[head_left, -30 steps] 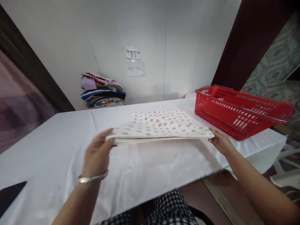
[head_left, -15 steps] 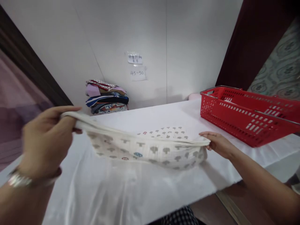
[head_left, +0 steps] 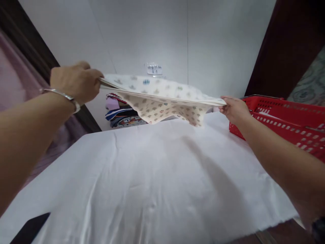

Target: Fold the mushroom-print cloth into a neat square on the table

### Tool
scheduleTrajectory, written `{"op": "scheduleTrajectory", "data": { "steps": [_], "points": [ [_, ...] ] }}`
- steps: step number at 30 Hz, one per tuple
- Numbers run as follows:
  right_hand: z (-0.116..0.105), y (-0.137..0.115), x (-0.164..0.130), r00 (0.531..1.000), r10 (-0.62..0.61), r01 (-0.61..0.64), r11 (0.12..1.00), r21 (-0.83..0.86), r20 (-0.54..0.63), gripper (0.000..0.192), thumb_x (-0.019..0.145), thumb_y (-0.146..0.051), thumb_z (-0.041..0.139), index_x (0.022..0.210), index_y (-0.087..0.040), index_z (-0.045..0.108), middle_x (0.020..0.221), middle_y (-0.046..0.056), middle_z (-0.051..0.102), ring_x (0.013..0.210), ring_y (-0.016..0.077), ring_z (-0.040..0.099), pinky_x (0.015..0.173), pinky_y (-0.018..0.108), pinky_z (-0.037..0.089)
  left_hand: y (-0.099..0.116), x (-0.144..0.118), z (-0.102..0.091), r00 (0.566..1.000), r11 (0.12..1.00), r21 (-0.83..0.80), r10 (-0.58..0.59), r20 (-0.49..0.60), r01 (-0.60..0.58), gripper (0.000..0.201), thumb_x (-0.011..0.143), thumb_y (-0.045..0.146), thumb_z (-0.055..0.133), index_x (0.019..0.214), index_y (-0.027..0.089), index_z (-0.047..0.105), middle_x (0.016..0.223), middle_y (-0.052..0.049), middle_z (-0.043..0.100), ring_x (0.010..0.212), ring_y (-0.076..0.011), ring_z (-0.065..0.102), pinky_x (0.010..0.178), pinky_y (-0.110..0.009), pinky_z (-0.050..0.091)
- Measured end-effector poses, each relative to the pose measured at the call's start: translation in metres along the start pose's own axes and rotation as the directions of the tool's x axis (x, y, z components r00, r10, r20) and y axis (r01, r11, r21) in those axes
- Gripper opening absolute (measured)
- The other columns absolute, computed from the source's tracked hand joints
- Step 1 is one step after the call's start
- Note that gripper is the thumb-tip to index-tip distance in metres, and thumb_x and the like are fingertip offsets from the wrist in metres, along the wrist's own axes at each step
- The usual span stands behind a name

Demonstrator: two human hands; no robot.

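from the head camera, your left hand (head_left: 76,81) is closed in a pinch on one end of the folded patterned cloth (head_left: 157,96), and your right hand (head_left: 233,109) is closed on the opposite end. the cloth hangs in the air between them, well above the white table cover (head_left: 152,176) and touching nothing else. your left end sits higher than your right, so the piece slopes down toward the red basket (head_left: 286,122), which stands just beside your right hand on the table's right side.

the top edge runs fairly taut between your two grips, while the lower layers sag in a loose belly under the middle. that suggests a soft, light fabric with no stiffness of its own: it will droop wherever you do not hold it, and the stacked layers look free to slide apart. you should pinch through all the layers at the two ends, as you do now; a grip on the top layer alone would probably let the rest fall open. it looks neither fragile nor slippery.

behind the cloth a stack of folded clothes (head_left: 122,115) lies against the wall, under a small paper label (head_left: 154,69). a bangle (head_left: 63,96) circles your left wrist.
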State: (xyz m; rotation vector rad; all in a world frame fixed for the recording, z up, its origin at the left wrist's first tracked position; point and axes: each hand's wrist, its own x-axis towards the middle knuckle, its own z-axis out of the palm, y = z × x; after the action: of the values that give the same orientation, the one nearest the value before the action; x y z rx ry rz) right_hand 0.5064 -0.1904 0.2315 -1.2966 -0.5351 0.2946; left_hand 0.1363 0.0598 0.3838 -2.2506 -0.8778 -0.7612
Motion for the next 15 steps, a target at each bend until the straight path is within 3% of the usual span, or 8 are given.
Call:
{"op": "scheduleTrajectory", "data": {
  "steps": [3,5,7,10,11,12,14,15],
  "points": [
    [-0.002,0.026,-0.032,0.996,-0.069,0.063,0.993,0.097,0.061,0.013,0.076,-0.025,0.060,0.088,-0.021,0.063,0.069,-0.003,0.061,0.050,0.0074,0.053,0.052,0.023,0.041,-0.001,-0.049,0.011,0.995,0.992,-0.083,-0.094,0.043,0.097,0.042,0.088,0.032,0.033,0.111,0.011,0.061,0.112,-0.010,0.058,0.111,-0.0256,0.052,0.089,-0.048,0.041],
    [-0.009,0.050,-0.060,0.991,0.040,-0.046,0.998,0.046,0.124,0.015,0.070,-0.028,0.067,0.084,-0.021,0.065,0.071,0.002,0.064,0.048,0.0099,0.052,0.047,0.026,0.041,-0.005,-0.088,0.024,0.982,0.987,-0.089,-0.119,0.144,0.133,0.041,0.087,0.031,0.033,0.111,0.014,0.061,0.111,-0.008,0.058,0.106,-0.0240,0.054,0.088,-0.043,0.043],
    [-0.019,0.080,-0.096,0.971,0.184,-0.180,0.983,-0.044,0.153,0.023,0.068,-0.032,0.069,0.088,-0.019,0.066,0.070,0.004,0.065,0.047,0.0113,0.051,0.046,0.027,0.041,-0.010,-0.137,0.043,0.936,0.979,-0.114,-0.120,0.331,0.166,0.040,0.084,0.030,0.033,0.106,0.016,0.063,0.106,-0.007,0.061,0.097,-0.0222,0.057,0.084,-0.037,0.045],
    [-0.038,0.127,-0.159,0.874,0.417,-0.365,0.902,-0.231,0.250,0.035,0.070,-0.042,0.066,0.094,-0.016,0.064,0.060,0.001,0.062,0.048,0.0124,0.052,0.047,0.026,0.042,-0.012,-0.230,0.076,0.801,0.908,-0.251,-0.134,0.583,0.335,0.035,0.077,0.036,0.039,0.098,0.024,0.065,0.099,0.000,0.066,0.088,-0.0204,0.061,0.079,-0.031,0.045],
    [-0.045,0.140,-0.179,0.836,0.481,-0.408,0.867,-0.287,0.265,0.037,0.070,-0.044,0.065,0.094,-0.017,0.064,0.055,-0.001,0.060,0.046,0.0122,0.052,0.046,0.026,0.042,-0.010,-0.264,0.087,0.734,0.859,-0.284,-0.145,0.663,0.426,0.033,0.074,0.039,0.042,0.094,0.026,0.065,0.090,0.002,0.068,0.081,-0.0200,0.062,0.075,-0.029,0.046],
    [-0.051,0.152,-0.197,0.800,0.536,-0.445,0.831,-0.334,0.270,0.038,0.070,-0.045,0.064,0.095,-0.017,0.064,0.052,-0.002,0.058,0.044,0.0121,0.052,0.045,0.025,0.041,-0.007,-0.297,0.097,0.641,0.796,-0.283,-0.165,0.750,0.536,0.032,0.072,0.042,0.043,0.092,0.027,0.064,0.076,0.003,0.068,0.068,-0.0193,0.062,0.066,-0.028,0.046],
    [-0.061,0.168,-0.222,0.754,0.601,-0.520,0.793,-0.318,0.264,0.039,0.072,-0.047,0.062,0.100,-0.019,0.062,0.053,-0.003,0.058,0.045,0.0115,0.052,0.043,0.022,0.039,0.001,-0.352,0.114,0.432,0.626,-0.220,-0.207,0.878,0.748,0.034,0.070,0.044,0.042,0.089,0.025,0.062,0.043,0.005,0.054,0.047,-0.0195,0.055,0.050,-0.027,0.042],
    [-0.064,0.172,-0.229,0.739,0.619,-0.548,0.781,-0.299,0.266,0.039,0.073,-0.046,0.062,0.101,-0.019,0.062,0.054,-0.003,0.058,0.046,0.0110,0.052,0.043,0.022,0.038,0.005,-0.371,0.121,0.401,0.507,-0.236,-0.245,0.883,0.829,0.034,0.068,0.042,0.042,0.089,0.023,0.060,0.039,0.005,0.050,0.043,-0.0191,0.053,0.046,-0.026,0.040]
  ]
}}
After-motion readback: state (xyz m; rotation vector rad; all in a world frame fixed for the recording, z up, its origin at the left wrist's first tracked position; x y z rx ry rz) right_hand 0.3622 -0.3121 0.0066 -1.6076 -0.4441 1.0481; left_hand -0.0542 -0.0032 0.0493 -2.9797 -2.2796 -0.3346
